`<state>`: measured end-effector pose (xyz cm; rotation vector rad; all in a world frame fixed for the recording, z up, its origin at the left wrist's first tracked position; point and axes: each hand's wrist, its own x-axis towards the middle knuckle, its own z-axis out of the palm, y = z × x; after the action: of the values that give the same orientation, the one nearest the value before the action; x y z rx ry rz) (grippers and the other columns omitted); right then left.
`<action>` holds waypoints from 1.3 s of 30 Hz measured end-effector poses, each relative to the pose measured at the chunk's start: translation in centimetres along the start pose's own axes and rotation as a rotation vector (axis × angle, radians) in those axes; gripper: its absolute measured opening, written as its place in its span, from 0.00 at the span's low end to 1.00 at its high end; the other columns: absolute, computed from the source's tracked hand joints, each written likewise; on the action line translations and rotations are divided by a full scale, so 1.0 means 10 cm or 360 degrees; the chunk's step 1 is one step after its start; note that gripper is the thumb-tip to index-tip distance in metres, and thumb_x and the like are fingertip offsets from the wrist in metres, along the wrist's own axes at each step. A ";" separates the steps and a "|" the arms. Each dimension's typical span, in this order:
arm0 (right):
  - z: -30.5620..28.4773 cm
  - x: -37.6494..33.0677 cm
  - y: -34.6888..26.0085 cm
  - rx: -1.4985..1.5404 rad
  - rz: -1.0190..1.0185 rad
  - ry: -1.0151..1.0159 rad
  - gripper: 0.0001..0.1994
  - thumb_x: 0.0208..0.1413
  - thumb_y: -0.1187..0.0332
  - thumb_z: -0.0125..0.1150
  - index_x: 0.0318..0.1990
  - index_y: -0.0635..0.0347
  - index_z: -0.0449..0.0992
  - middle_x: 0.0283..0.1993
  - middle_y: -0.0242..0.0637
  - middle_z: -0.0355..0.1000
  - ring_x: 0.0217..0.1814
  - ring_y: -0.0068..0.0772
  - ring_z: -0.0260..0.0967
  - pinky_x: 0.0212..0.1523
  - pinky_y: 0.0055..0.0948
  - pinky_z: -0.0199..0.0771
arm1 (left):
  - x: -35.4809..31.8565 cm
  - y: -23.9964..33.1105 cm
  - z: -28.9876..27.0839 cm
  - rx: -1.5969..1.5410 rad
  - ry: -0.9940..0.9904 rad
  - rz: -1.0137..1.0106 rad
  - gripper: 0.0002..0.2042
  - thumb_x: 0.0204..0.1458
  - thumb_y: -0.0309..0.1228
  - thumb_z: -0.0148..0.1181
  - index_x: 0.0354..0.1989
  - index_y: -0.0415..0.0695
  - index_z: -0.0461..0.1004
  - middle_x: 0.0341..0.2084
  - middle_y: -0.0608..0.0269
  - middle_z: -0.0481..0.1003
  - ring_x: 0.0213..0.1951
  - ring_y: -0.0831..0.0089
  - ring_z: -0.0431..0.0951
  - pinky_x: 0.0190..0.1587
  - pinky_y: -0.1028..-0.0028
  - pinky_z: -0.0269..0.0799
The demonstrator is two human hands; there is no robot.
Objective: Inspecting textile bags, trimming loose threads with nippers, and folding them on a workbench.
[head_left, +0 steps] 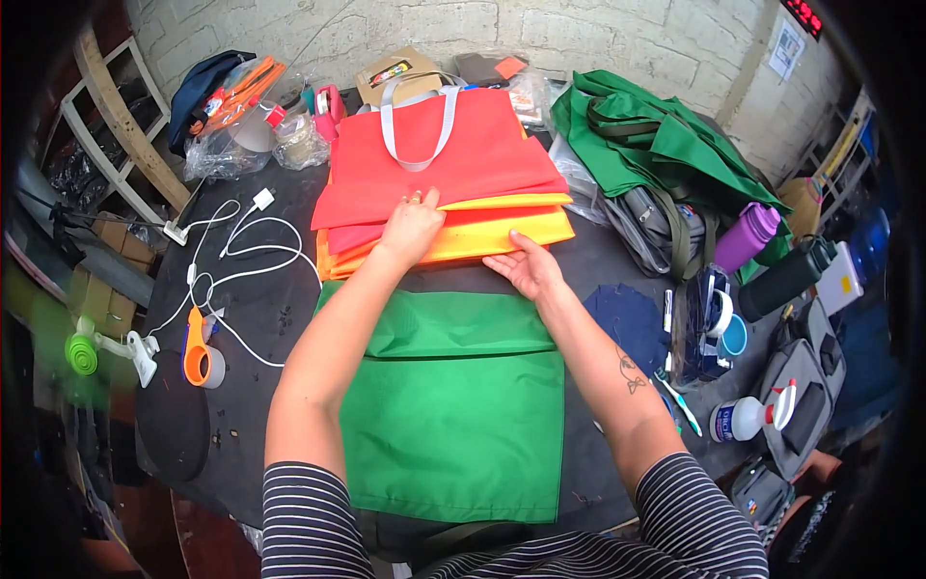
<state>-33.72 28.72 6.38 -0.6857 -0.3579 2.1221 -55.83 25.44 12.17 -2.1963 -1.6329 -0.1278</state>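
Note:
A stack of red, yellow and orange fabric bags lies at the far middle. On top is a red tote bag (444, 135) with a light grey handle (388, 121). My left hand (415, 230) is closed on the red bag's near edge, its fingers curled. At the stack's near right edge, my right hand (528, 268) is open and palm up. Its thumb touches a yellow bag (482, 236), and its other fingers extend just below the edge. Closer to me a green fabric bag (449, 425) lies flat under my forearms, its upper part folded over.
Left are a white charger cable (275, 248) and an orange tape dispenser (200, 352). Green fabric bags (646, 145) are heaped at far right. A purple bottle (748, 236), a dark bottle (786, 280), a spray bottle (748, 418) and a toothbrush (682, 405) line the right side.

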 end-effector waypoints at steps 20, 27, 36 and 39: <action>0.03 -3.14 -0.43 -0.0679 -0.1302 -0.0086 0.33 0.49 0.75 0.58 0.63 0.68 0.53 0.62 0.46 0.61 0.64 0.45 0.59 0.65 0.42 0.58 | 0.08 -0.98 -0.56 -0.0420 0.0188 -0.0275 0.08 0.46 0.29 0.54 0.30 0.49 0.81 0.29 0.51 0.78 0.33 0.54 0.79 0.41 0.59 0.74; -0.21 -3.75 -0.39 -0.0697 -0.0544 0.0353 0.34 0.44 0.78 0.60 0.62 0.68 0.55 0.59 0.45 0.64 0.60 0.45 0.65 0.57 0.37 0.69 | 0.31 -1.09 -1.47 -0.0284 0.0382 -0.0412 0.07 0.42 0.23 0.53 0.20 0.46 0.79 0.25 0.49 0.78 0.34 0.53 0.79 0.37 0.60 0.75; -0.75 -4.39 -0.31 -0.0268 -0.0399 0.0381 0.31 0.47 0.84 0.54 0.62 0.68 0.55 0.61 0.53 0.62 0.59 0.55 0.65 0.57 0.53 0.69 | 0.68 -1.49 -3.15 -0.0204 0.0528 -0.0293 0.09 0.34 0.21 0.51 0.15 0.44 0.79 0.19 0.52 0.77 0.27 0.60 0.79 0.33 0.66 0.75; -0.85 -4.29 -0.32 -0.0203 -0.0375 0.0353 0.30 0.49 0.82 0.54 0.62 0.69 0.54 0.58 0.53 0.64 0.58 0.55 0.65 0.55 0.54 0.70 | 0.79 -1.62 -3.32 -0.0411 -0.0003 -0.0406 0.12 0.31 0.18 0.48 0.17 0.42 0.80 0.15 0.59 0.77 0.21 0.72 0.77 0.27 0.73 0.72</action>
<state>-5.89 -3.88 15.82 -0.8983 -0.4319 1.7922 -63.20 24.21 49.22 -2.1545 -1.9880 -0.4299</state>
